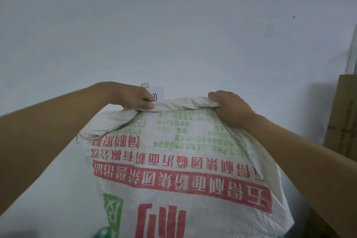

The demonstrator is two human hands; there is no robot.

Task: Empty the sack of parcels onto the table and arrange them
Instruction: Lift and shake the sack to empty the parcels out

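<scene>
Filling the lower centre of the frame, the woven sack (173, 170) hangs upside down, print inverted. Left hand (135, 96) and right hand (229, 110) each clutch its bunched upper edge. Emptying looks underway; next likely needs a shake. No parcels show.

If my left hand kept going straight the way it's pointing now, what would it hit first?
The left hand points forward and right, so probably the white paper label on the wall just beyond its knuckles, though depth is unclear. It grips the sack.
</scene>
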